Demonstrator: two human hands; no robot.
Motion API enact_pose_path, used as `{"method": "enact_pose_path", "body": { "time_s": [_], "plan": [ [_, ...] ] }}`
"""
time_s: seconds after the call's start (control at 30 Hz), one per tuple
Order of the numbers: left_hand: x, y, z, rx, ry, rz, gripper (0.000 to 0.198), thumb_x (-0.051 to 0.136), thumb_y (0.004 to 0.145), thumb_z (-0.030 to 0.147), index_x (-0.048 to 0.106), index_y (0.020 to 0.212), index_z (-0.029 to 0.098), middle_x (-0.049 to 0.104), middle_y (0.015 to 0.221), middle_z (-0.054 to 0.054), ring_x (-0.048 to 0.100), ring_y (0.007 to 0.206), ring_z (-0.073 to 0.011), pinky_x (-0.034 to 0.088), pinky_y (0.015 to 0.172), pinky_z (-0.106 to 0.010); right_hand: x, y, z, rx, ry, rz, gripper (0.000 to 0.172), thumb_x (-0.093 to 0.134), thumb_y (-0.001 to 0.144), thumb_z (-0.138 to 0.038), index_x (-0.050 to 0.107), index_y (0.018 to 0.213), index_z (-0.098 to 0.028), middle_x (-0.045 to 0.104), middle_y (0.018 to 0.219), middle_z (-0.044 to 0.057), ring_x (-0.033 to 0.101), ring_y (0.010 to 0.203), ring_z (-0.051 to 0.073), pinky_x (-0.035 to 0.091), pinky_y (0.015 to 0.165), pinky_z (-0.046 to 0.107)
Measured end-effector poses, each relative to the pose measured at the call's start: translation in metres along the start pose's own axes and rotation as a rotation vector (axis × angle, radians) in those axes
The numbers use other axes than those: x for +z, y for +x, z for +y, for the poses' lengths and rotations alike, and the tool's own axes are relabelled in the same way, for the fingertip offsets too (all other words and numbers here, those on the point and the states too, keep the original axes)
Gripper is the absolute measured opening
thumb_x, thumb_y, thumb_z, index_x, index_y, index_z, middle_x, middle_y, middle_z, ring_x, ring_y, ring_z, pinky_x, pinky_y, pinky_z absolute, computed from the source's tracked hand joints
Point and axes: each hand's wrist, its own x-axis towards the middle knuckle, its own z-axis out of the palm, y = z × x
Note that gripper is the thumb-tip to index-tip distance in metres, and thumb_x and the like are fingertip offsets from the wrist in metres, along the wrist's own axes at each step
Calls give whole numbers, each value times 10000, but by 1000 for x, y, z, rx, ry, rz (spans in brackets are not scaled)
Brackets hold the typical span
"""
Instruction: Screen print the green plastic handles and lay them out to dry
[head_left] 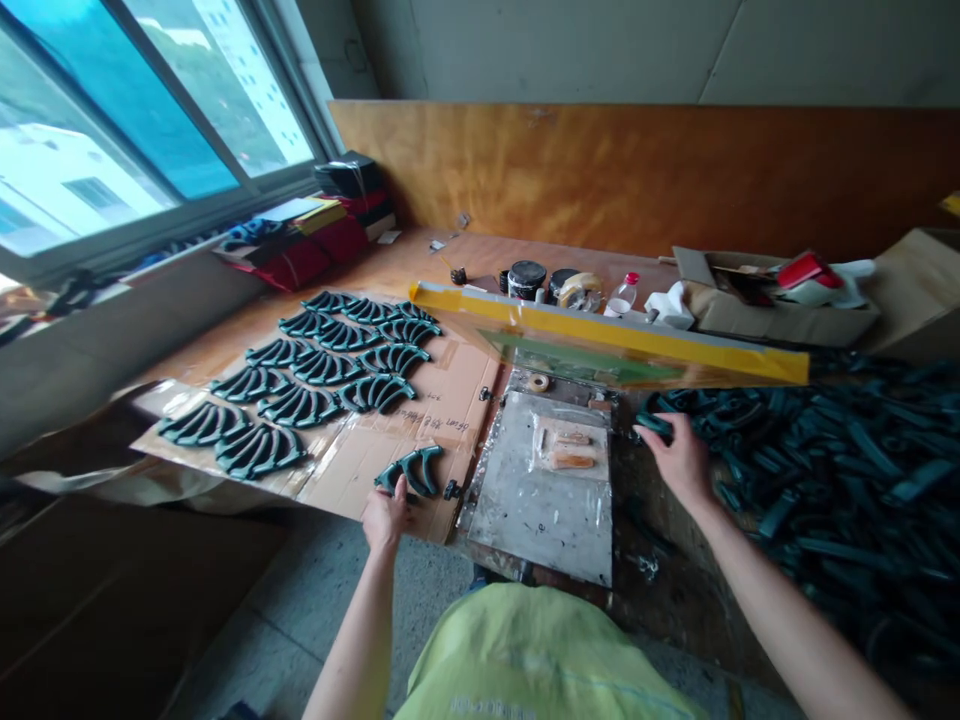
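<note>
My left hand [385, 516] pinches a small fan of dark teal curved plastic parts [414, 469] lying on the cardboard sheet [352, 470]. Several more fans of the same parts [315, 385] lie in rows further back on that cardboard. My right hand [679, 455] reaches to the right and its fingers close on one teal part [654, 424] at the edge of a big loose heap of parts [832, 470]. Between my hands sits a flat metal plate [544, 490] wrapped in clear film.
A raised yellow-edged screen frame [607, 335] hangs over the plate's far end. Behind it stand dark jars [526, 279], a tape roll [579, 291], a small bottle [622, 292] and an open cardboard box [772, 300]. Books and bags [315, 235] lie by the window.
</note>
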Motion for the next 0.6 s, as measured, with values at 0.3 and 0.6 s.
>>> {"method": "enact_pose_path", "body": {
  "time_s": [0.3,0.6],
  "plan": [
    [-21,-3,10,27,11,-25,441,490,838,604,561,1006,203,714,695,-40,712,622,-254,528,751,-406,101,-39,-75,-447,-183,-419,517,376,925,-126,468,1422,-230,542,1413,86,517,1248,294,392,1034,485],
    [-12,-19,63,279,-221,-144,444,502,842,570,602,1046,189,666,686,-10,654,535,-193,518,544,-305,116,-67,-99,-334,-423,-506,674,484,944,-409,290,1523,-122,178,1603,134,198,1461,345,134,1170,514]
  ]
}}
